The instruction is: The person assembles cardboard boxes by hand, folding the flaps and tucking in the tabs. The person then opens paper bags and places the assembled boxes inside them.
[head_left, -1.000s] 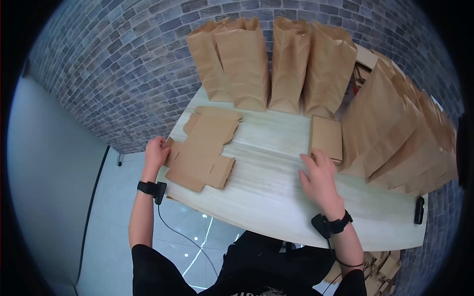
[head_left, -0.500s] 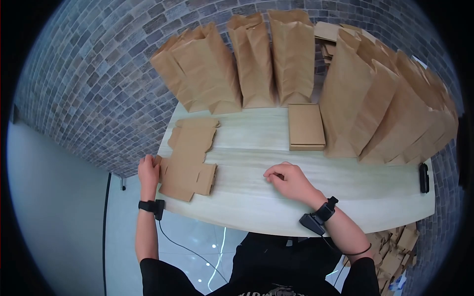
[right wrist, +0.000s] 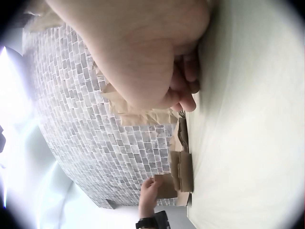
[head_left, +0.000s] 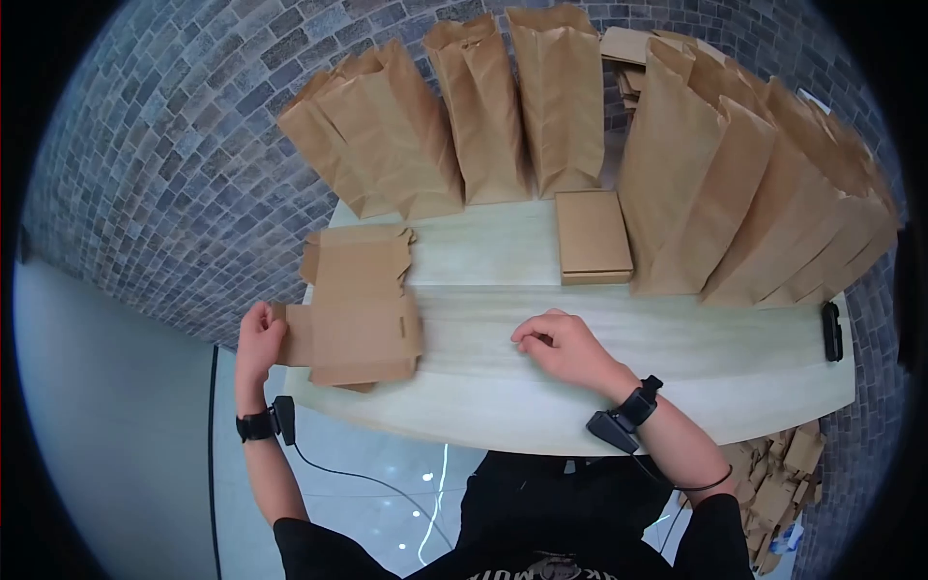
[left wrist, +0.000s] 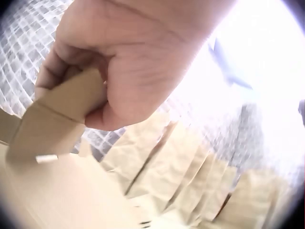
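Observation:
At the table's left end my left hand (head_left: 261, 343) pinches the side flap of a flat brown cardboard box blank (head_left: 358, 300). In the left wrist view, thumb and fingers grip the bent end of that flap (left wrist: 57, 109). The blank's near edge is raised, and a corner of more cardboard (head_left: 356, 388) shows beneath it. My right hand (head_left: 565, 346) rests low at the middle of the table, fingers loosely curled around nothing. Beyond it lies a closed cardboard box (head_left: 593, 235).
Several brown paper bags (head_left: 564, 106) stand along the back, with more bags (head_left: 696, 184) at the right. A black object (head_left: 832, 332) sits by the right edge of the table (head_left: 464, 406). Cardboard pieces (head_left: 773, 483) are heaped below on the right.
My right hand has left the closed box and come to the middle of the table. My left hand has moved outward, pulling the blank by its flap and raising it.

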{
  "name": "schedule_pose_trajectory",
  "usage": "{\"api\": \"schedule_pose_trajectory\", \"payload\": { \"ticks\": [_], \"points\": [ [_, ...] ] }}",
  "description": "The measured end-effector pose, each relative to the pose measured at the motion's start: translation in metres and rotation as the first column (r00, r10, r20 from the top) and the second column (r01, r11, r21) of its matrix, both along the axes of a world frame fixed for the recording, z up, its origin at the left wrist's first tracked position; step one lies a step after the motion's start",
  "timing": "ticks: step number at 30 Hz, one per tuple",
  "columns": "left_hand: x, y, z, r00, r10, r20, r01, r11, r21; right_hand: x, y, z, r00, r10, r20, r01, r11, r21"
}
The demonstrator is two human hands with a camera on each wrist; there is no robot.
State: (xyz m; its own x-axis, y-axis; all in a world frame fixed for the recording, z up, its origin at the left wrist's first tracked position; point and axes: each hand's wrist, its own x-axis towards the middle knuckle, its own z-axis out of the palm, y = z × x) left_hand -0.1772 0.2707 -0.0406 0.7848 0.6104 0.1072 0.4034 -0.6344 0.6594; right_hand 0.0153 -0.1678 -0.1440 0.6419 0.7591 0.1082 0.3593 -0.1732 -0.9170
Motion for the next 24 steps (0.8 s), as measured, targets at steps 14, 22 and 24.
{"api": "schedule_pose_trajectory", "payload": {
  "ticks": [14,22,24],
  "points": [
    [0.035,-0.155,-0.015,0.832,0.044,0.553,0.483,0.432,-0.761,0.005,-0.015,0.025,0.59,0.405,-0.698,-0.234,0.914,0.332],
    [0.06,-0.204,-0.01,0.674,0.037,0.738,0.736,0.056,-0.675,0.044,-0.064,0.012,0.655,0.273,-0.704,-0.126,0.959,0.255],
    [0.063,-0.207,-0.021,0.755,0.026,0.656,0.646,0.142,-0.75,0.034,-0.063,0.028,0.483,0.437,-0.759,-0.126,0.892,0.433]
  ]
}}
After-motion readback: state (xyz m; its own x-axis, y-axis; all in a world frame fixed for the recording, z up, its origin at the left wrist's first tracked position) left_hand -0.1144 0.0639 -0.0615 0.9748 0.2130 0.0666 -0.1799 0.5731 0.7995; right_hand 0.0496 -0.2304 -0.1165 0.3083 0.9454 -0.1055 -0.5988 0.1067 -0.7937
